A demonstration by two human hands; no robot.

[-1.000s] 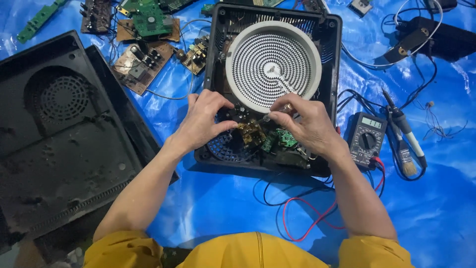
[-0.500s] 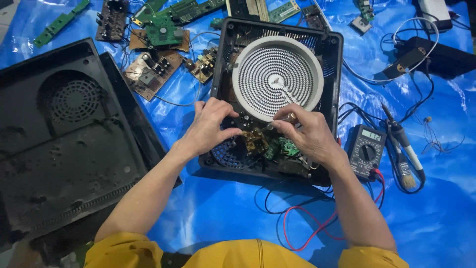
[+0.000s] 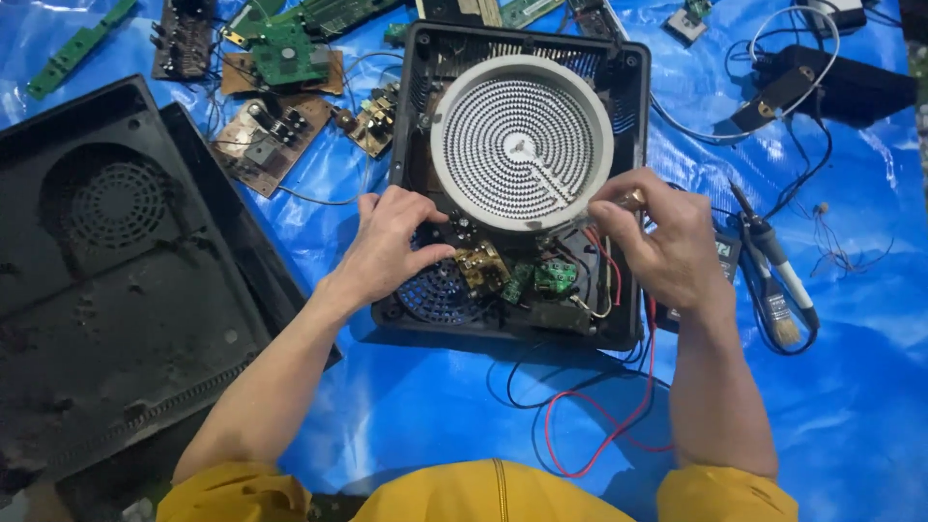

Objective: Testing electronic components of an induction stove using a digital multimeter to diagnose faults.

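Observation:
An opened black cooker housing [image 3: 633, 319] lies on the blue sheet, with a round white heating disc [image 3: 522, 145] in its upper half. Below the disc sit small green circuit boards [image 3: 543, 275] and a round fan grille [image 3: 433, 295]. My left hand [image 3: 391, 246] rests on the housing above the fan grille, fingers spread and touching the disc's lower left rim. My right hand [image 3: 662, 246] is at the disc's right rim, thumb and forefinger pinched on a small metal part [image 3: 633, 198]; what that part joins to is hidden.
A large dusty black cover panel [image 3: 116, 280] lies at the left. Several loose circuit boards [image 3: 266, 135] lie at the top left. A multimeter [image 3: 723, 256] sits under my right wrist, its red and black leads [image 3: 599, 425] trailing towards me. A brush [image 3: 778, 314] and a black adapter [image 3: 841, 82] lie at the right.
My right hand has moved from the front middle of the disc to its right rim. My left hand stays by the fan grille. The view has drawn closer.

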